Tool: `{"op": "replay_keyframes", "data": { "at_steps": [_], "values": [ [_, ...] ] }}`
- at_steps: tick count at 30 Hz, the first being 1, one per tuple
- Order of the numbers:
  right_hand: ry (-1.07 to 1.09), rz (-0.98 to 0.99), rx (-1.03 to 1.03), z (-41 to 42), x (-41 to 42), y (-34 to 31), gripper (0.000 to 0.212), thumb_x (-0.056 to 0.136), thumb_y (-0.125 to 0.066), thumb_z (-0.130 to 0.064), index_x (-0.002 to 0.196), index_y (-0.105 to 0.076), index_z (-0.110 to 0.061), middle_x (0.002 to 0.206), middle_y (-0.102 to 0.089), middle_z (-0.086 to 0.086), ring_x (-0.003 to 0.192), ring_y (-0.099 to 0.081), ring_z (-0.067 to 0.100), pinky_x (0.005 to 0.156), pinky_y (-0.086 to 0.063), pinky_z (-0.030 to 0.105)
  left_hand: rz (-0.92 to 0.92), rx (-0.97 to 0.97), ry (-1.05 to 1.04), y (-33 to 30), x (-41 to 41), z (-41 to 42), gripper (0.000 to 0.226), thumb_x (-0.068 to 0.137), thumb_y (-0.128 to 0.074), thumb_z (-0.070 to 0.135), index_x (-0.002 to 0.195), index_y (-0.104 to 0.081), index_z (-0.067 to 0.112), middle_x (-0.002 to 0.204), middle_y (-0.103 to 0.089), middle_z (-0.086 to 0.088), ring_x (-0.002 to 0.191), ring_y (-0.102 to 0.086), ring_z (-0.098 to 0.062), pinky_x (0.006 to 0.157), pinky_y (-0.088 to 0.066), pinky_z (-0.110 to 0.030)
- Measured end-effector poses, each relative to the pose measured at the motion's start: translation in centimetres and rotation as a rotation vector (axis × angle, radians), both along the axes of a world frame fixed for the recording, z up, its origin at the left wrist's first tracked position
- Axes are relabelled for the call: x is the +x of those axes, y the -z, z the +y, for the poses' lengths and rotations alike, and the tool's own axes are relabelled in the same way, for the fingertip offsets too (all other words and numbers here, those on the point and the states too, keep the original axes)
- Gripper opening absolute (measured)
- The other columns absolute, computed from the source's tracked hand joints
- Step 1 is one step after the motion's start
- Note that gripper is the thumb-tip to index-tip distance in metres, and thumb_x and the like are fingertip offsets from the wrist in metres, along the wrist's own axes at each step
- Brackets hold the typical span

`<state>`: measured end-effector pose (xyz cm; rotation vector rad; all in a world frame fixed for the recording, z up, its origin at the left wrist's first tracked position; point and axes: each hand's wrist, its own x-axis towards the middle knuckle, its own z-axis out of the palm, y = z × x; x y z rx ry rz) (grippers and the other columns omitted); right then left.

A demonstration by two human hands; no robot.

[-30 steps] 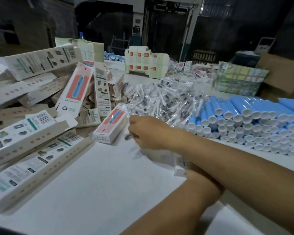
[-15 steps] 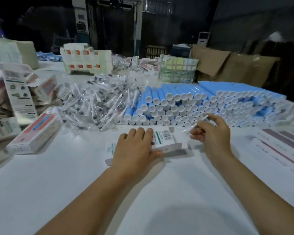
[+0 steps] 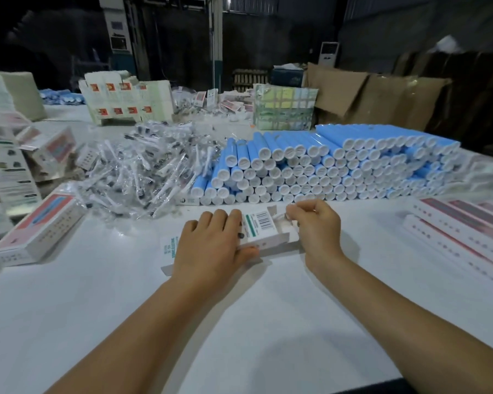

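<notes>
A white counter [image 3: 125,308] fills the view. Across its far side lies a long stack of blue tubes [image 3: 339,166] with white caps facing the person, and just left of that a loose heap of clear-bagged brush heads [image 3: 148,172]. Flat boxes [image 3: 461,231] lie in a row at the right edge, and 1 red-and-white box [image 3: 37,231] lies at the left. In the middle, near the front of the tube stack, a narrow white carton [image 3: 264,231] with a barcode lies on the counter, its right end open. The left hand [image 3: 211,248] holds it down, 4 fingers close together across the top and the thumb against the near side. The right hand [image 3: 316,226] is at the open end, its fingers pinching a small wrapped piece [image 3: 279,216] just above the flap.
</notes>
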<state>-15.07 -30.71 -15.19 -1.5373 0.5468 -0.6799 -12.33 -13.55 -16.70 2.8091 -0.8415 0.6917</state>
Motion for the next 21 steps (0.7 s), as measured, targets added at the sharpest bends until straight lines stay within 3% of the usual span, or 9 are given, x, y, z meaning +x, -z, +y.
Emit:
{"op": "replay_keyframes", "data": {
  "at_steps": [2, 4, 6, 8, 10, 14, 18, 21],
  "values": [
    [-0.113, 0.039, -0.068, 0.9, -0.2, 0.3, 0.005, 0.082, -0.069, -0.026, 0.079, -0.069, -0.022, 0.092, -0.071, 0.000, 0.087, -0.065, 0.017, 0.090, -0.051, 0.043, 0.006, -0.014, 0.004, 0.0, -0.1, -0.1, 0.073, 0.083, -0.032, 0.071, 0.139, -0.033, 0.024, 0.126, -0.047, 0.004, 0.112, -0.043, -0.020, 0.090, -0.032, -0.034],
    [-0.231, 0.061, -0.096, 1.4, -0.3, 0.5, 0.015, 0.092, -0.057, -0.037, 0.087, -0.068, -0.029, 0.103, -0.070, 0.003, 0.090, -0.067, 0.014, 0.087, -0.053, 0.035, 0.009, -0.043, 0.014, -0.1, -0.1, -0.2, 0.074, 0.083, -0.037, 0.069, 0.139, -0.037, 0.021, 0.125, -0.050, 0.002, 0.111, -0.044, -0.023, 0.089, -0.033, -0.035],
    [-0.227, -0.033, -0.061, 1.4, -0.4, 0.2, 0.027, 0.097, -0.048, -0.034, 0.079, -0.067, -0.030, 0.091, -0.073, -0.007, 0.081, -0.067, 0.000, 0.076, -0.050, 0.022, 0.007, -0.048, 0.000, -0.2, 0.1, 0.0, 0.073, 0.083, -0.039, 0.068, 0.139, -0.038, 0.021, 0.125, -0.050, 0.001, 0.112, -0.045, -0.023, 0.089, -0.033, -0.035],
    [-0.100, -0.117, -0.097, 0.6, -0.8, -0.1, 0.030, 0.095, -0.049, -0.026, 0.073, -0.068, -0.030, 0.094, -0.068, -0.014, 0.083, -0.059, -0.009, 0.076, -0.041, 0.020, 0.004, -0.036, -0.041, -0.2, 0.5, 0.3, 0.075, 0.082, -0.035, 0.070, 0.140, -0.036, 0.022, 0.127, -0.049, 0.002, 0.114, -0.043, -0.023, 0.089, -0.032, -0.034],
    [-0.039, -0.145, -0.137, 0.0, -1.2, 0.1, 0.027, 0.092, -0.051, -0.022, 0.073, -0.068, -0.030, 0.093, -0.065, -0.012, 0.081, -0.056, -0.006, 0.077, -0.039, 0.022, 0.003, -0.047, -0.088, -0.3, 0.8, 0.6, 0.076, 0.082, -0.034, 0.071, 0.139, -0.036, 0.021, 0.126, -0.049, 0.002, 0.114, -0.043, -0.023, 0.087, -0.032, -0.035],
    [-0.149, -0.082, -0.159, 1.1, -1.6, 0.6, 0.030, 0.089, -0.058, -0.020, 0.063, -0.072, -0.027, 0.060, -0.063, -0.010, 0.060, -0.054, 0.009, 0.069, -0.045, 0.037, 0.004, -0.099, -0.154, -0.5, 1.1, 0.7, 0.071, 0.083, -0.039, 0.069, 0.132, -0.040, 0.019, 0.123, -0.050, -0.001, 0.112, -0.044, -0.025, 0.085, -0.032, -0.036],
    [-0.208, -0.062, -0.260, 2.0, -1.6, 1.0, 0.034, 0.091, -0.058, -0.020, 0.062, -0.072, -0.031, 0.061, -0.062, -0.017, 0.056, -0.053, 0.001, 0.069, -0.046, 0.033, -0.017, -0.096, -0.169, -0.4, 1.1, 0.5, 0.071, 0.083, -0.039, 0.070, 0.132, -0.038, 0.020, 0.123, -0.049, 0.000, 0.112, -0.044, -0.024, 0.085, -0.031, -0.035],
    [-0.222, -0.077, -0.264, 2.1, -1.7, 1.1, 0.019, 0.092, -0.057, -0.015, 0.075, -0.066, -0.013, 0.069, -0.062, -0.015, 0.061, -0.054, 0.004, 0.073, -0.046, 0.034, -0.016, -0.108, -0.171, -0.4, 1.1, 0.3, 0.072, 0.083, -0.039, 0.069, 0.135, -0.037, 0.019, 0.125, -0.049, 0.000, 0.114, -0.043, -0.024, 0.086, -0.031, -0.035]
  ]
}}
